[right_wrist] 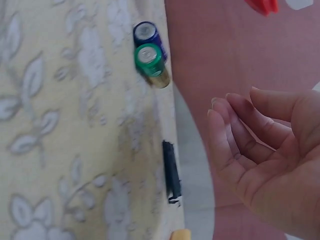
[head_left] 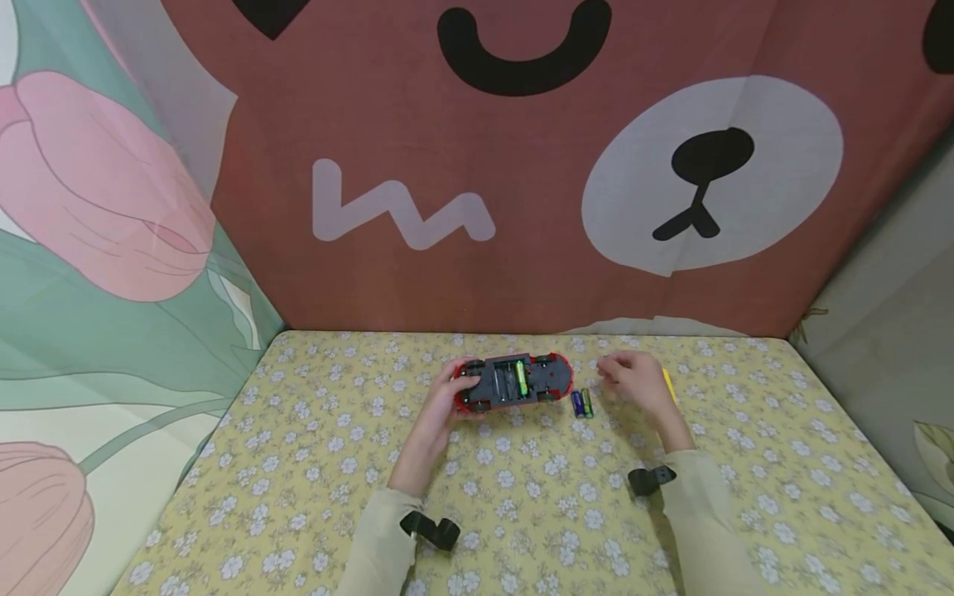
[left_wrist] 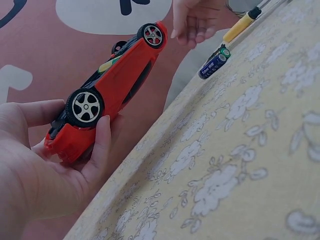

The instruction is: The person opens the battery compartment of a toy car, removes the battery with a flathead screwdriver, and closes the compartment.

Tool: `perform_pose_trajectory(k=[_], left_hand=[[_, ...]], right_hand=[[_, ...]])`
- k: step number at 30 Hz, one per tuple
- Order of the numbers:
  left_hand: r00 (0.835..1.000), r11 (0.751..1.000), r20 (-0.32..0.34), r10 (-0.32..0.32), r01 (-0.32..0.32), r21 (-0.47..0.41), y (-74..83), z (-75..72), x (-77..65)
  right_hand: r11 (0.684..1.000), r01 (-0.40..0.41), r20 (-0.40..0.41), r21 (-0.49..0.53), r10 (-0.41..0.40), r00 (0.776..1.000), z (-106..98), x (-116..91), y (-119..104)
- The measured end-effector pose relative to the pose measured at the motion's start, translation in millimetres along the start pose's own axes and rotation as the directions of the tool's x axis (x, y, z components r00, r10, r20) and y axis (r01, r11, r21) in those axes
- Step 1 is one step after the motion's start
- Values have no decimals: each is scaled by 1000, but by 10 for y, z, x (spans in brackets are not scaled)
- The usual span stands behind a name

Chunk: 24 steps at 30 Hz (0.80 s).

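Observation:
My left hand (head_left: 440, 399) grips one end of a red toy car (head_left: 486, 387), which is turned with its dark underside up. In the left wrist view, thumb and fingers wrap around the car by a wheel (left_wrist: 85, 107). A green-and-yellow battery (head_left: 521, 378) lies in the uncovered recess of the underside. To the right of the car, a blue battery (right_wrist: 145, 31) and a green battery (right_wrist: 149, 59) lie side by side on the table. Past them hovers my right hand (head_left: 637, 382), fingers loosely bent and nothing between them.
A yellow-handled tool (left_wrist: 242, 26) lies beyond the right hand, partly hidden by it in the head view. A small flat black piece (right_wrist: 171, 170) rests on the flowered tablecloth (head_left: 507, 530). Behind the table hangs a printed bear curtain (head_left: 522, 281).

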State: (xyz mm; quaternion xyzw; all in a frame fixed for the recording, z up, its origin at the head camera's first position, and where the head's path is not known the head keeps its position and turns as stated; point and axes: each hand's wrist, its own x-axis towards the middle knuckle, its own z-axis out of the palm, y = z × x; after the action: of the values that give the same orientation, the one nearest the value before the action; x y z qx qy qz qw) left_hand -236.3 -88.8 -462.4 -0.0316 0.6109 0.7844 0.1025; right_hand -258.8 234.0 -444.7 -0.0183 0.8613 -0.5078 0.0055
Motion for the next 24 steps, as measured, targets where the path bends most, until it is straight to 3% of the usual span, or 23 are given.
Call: perform_pose_trajectory(k=[24], left_hand=[[1000, 1000, 17, 15, -16, 23, -6, 6, -7]], right_hand=[[975, 216, -27, -59, -218, 976, 21, -169, -444]])
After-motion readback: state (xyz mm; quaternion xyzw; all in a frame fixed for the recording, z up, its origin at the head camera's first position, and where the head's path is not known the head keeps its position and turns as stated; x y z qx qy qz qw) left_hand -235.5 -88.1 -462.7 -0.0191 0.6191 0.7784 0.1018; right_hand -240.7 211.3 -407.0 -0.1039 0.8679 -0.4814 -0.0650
